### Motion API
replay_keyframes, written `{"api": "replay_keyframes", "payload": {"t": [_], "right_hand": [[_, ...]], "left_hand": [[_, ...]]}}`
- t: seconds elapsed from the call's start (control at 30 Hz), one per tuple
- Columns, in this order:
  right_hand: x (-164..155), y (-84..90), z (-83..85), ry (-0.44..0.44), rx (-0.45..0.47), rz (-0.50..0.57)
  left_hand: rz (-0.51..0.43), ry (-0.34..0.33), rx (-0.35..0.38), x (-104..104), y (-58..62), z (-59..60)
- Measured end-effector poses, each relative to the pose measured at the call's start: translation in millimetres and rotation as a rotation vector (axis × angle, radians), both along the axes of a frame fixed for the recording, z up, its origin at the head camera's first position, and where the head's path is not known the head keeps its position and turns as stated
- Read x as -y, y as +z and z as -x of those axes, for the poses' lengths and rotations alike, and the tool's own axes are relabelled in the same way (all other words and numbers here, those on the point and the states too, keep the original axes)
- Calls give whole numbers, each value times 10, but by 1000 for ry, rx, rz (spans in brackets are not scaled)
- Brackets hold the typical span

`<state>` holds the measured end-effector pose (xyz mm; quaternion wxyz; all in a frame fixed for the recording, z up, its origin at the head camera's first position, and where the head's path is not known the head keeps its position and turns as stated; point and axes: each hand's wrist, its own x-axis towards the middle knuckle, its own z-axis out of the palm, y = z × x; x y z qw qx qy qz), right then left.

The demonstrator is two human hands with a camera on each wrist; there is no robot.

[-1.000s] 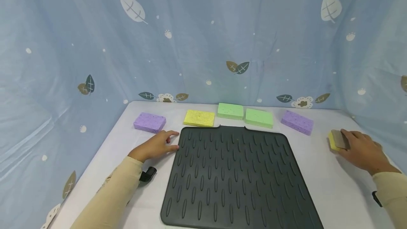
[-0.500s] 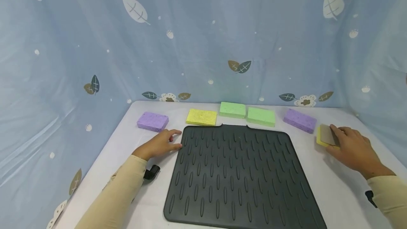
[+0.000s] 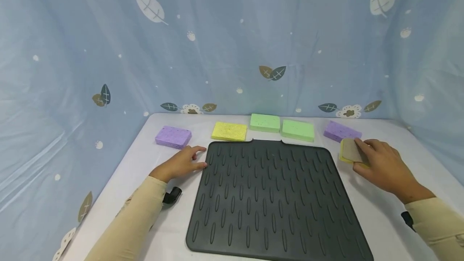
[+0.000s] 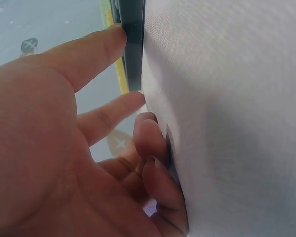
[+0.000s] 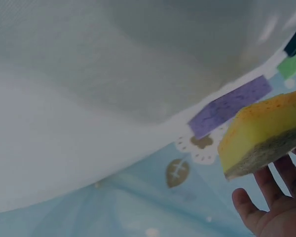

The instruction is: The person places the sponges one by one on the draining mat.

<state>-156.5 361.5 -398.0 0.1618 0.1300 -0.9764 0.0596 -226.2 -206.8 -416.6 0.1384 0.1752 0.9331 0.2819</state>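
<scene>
- Head view: right hand (image 3: 380,164) holds a yellow sponge with a grey-brown scrub face (image 3: 351,151), fingers curled over its top, thumb below. The sponge sits just off the right far corner of the dark ribbed mat (image 3: 272,196), near the right purple sponge (image 3: 340,131); whether it clears the table (image 3: 380,212) cannot be told here.
- Head view: left hand (image 3: 180,164) lies on the table at the mat's left far edge, fingers straight and relaxed, tips at the edge, gripping nothing.
- Head view: along the far side lie a left purple sponge (image 3: 173,137), a yellow sponge (image 3: 229,131) and two green sponges (image 3: 282,126).
- Left wrist view: left-hand fingers (image 4: 96,49) spread loosely; the thumb tip touches the mat's dark edge (image 4: 133,49), the rest rest against the white table cover (image 4: 227,123).
- Right wrist view: the held sponge (image 5: 264,131) shows its yellow foam body over the scrub layer, fingertips (image 5: 256,207) under it; the purple sponge (image 5: 229,106) lies beyond.
- Judgement: the sponge looks light, soft and compressible, not fragile; the foam should yield under pressure and the scrub face gives friction. Best taken across its short sides, thumb opposing fingers.
</scene>
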Motion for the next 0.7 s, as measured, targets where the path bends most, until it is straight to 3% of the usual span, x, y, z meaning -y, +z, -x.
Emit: {"api": "replay_keyframes", "payload": {"t": [0.17, 0.7], "right_hand": [[144, 39, 10, 68, -70, -23], [594, 129, 13, 178, -82, -108]], "left_hand": [[0, 5, -1, 5, -6, 0], [14, 10, 1, -4, -18, 0]]}}
